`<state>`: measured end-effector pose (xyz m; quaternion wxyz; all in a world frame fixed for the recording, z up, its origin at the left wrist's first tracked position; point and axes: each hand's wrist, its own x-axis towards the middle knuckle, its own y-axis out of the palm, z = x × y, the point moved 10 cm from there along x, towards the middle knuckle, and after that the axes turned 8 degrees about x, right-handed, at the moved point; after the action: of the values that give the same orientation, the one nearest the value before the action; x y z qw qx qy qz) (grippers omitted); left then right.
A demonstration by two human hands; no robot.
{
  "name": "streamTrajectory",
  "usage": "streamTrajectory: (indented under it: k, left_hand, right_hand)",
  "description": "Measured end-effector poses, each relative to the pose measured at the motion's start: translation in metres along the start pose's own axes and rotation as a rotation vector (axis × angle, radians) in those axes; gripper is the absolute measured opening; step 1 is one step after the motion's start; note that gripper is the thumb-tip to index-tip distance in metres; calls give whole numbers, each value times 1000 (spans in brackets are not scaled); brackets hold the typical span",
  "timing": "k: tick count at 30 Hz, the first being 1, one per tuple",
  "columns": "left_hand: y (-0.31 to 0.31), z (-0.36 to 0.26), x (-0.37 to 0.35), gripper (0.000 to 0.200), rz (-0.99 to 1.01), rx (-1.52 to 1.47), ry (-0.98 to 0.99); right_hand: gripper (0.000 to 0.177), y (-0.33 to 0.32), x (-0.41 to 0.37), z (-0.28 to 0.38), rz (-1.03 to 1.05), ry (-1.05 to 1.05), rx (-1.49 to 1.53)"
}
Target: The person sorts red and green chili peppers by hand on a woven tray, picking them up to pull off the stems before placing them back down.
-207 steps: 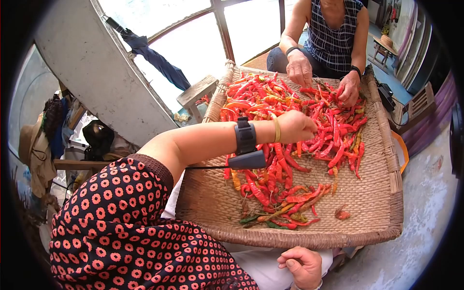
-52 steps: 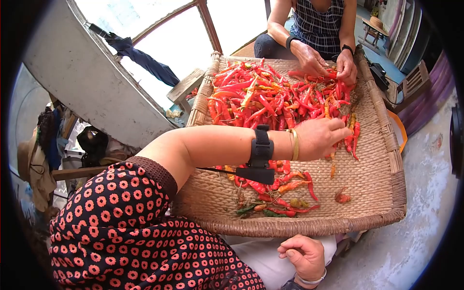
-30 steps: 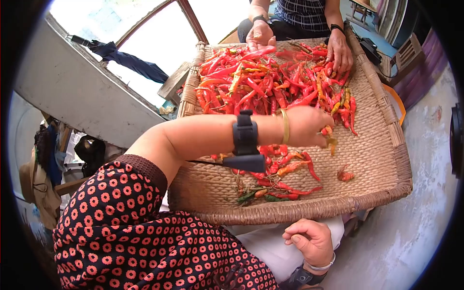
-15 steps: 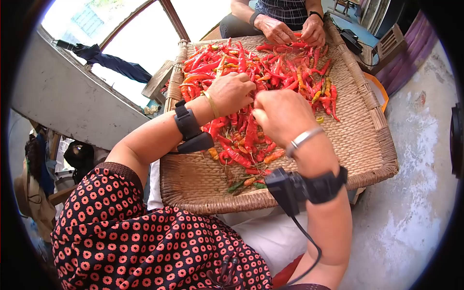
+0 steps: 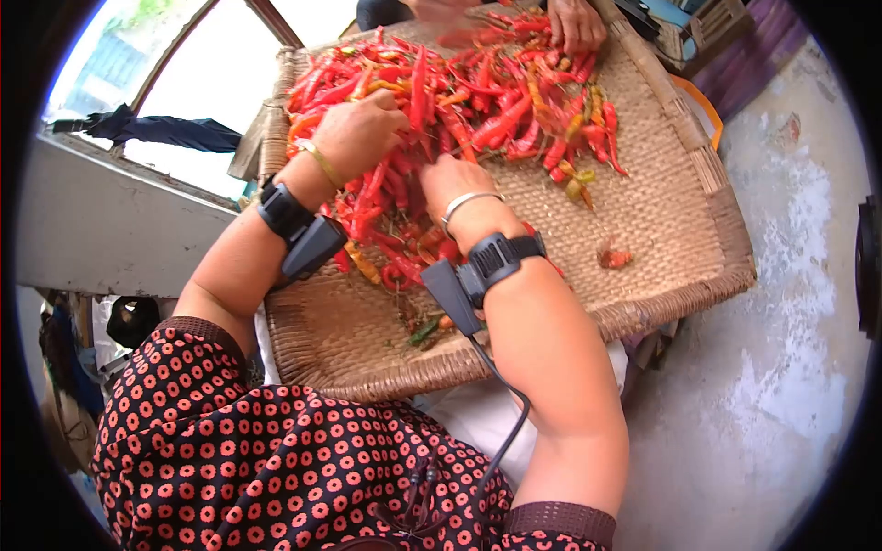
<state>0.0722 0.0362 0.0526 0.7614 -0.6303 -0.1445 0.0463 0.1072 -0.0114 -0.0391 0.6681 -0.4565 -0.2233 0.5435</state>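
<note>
A large heap of red chili peppers [image 5: 496, 119], with some orange and green ones, lies on the woven tray [image 5: 661, 239]. My left hand [image 5: 360, 133] is over the left part of the heap, its fingers bent down toward the peppers; what they hold, if anything, is hidden. Close to its right, my right hand [image 5: 452, 184] reaches into the middle of the heap, its fingertips hidden among the peppers. A loose reddish piece [image 5: 614, 255] sits apart on the tray's right half.
Across the tray, another person's hand [image 5: 577, 25] rests at the peppers, and their other hand is blurred. A folded dark umbrella [image 5: 161, 129] lies by the window at left. An orange rim [image 5: 703, 106] shows beyond the tray's right edge.
The view has shifted, so the tray sits further left and higher. My right hand has moved down into the heap. A reddish piece now lies on the tray's right half.
</note>
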Motion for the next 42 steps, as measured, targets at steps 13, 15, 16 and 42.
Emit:
streamTrajectory:
  k: [13, 15, 16, 42]
  left_hand:
    - [-96, -35, -25, 17, -596, -270, 184]
    - [-104, -25, -36, 15, -644, -399, 130]
    - [-105, -15, -41, 12, -684, -540, 75]
    - [-22, 26, -16, 32, -275, -1207, -368]
  right_hand:
    - [16, -70, -20, 11, -285, -166, 137]
    - [14, -91, -23, 1, -417, -190, 242]
    - [13, -96, -23, -6, -458, -172, 274]
    - [24, -69, -38, 11, 177, -113, 854]
